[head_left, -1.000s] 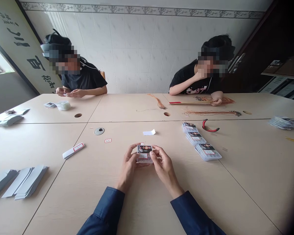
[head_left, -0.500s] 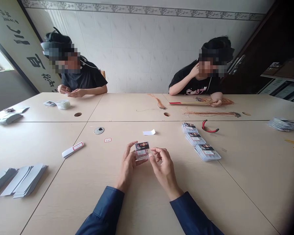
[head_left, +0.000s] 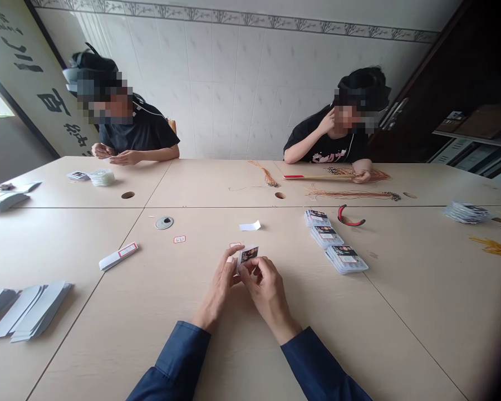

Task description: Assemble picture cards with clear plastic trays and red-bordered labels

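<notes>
Fingers [head_left: 230, 260] of left hand [head_left: 217, 289] and right hand [head_left: 267, 289] pinch a plastic case [head_left: 242, 262] holding a black card [head_left: 249, 254].

Small black-labelled plastic case [head_left: 249, 254], tilted, hand-held

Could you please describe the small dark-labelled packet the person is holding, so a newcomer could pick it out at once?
On the pale table, look at the near edge, where navy sleeves end in two hands. The dark-labelled packet sits between them; unlike the three similar packs lined up to the right, it is in hand.
</notes>
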A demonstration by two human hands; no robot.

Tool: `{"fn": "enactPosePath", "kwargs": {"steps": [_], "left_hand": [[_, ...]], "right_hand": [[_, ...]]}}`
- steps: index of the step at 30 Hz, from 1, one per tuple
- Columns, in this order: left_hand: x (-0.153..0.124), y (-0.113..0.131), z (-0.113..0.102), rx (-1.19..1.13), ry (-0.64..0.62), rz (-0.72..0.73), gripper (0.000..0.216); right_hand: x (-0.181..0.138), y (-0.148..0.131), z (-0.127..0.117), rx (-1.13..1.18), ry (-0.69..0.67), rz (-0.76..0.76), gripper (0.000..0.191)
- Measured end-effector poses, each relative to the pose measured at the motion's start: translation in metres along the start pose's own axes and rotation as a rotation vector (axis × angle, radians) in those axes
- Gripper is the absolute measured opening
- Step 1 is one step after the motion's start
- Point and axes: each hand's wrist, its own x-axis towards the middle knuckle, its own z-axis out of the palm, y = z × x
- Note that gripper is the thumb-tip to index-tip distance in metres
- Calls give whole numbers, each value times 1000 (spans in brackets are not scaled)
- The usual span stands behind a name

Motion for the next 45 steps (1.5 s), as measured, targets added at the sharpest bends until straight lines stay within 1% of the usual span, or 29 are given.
{"fn": "enactPosePath", "kwargs": {"steps": [3,11,16,25,28,32,35,37,40,45], "left_hand": [[0,0,0,15,-20,-1,49],[3,-5,-2,-4,-19,19,51],[2,-2,0,7,-3,18,48],[2,-4,0,58,11,3,47],[2,-2,-1,48,10,6,43],[3,0,-2,-27,7,-10,39],[6,-2,-3,-57,39,-10,51],[7,-3,-3,-62,61,-2,55],[8,-6,-2,-62,67,6,56],[9,-9,-2,-29,17,59,53]], "right_hand": [[0,0,0,21,-3,20,22],[1,3,0,103,-13,100,26],[1,2,-1,99,-20,104,24],[1,0,1,30,18,89,19],[1,0,1,23,26,74,19],[2,3,-2,-2,111,73,20],[3,7,-4,-47,168,113,21],[3,9,-4,-76,155,134,21],[3,10,-3,-99,111,152,22],[3,7,-1,-68,65,209,25]]}}
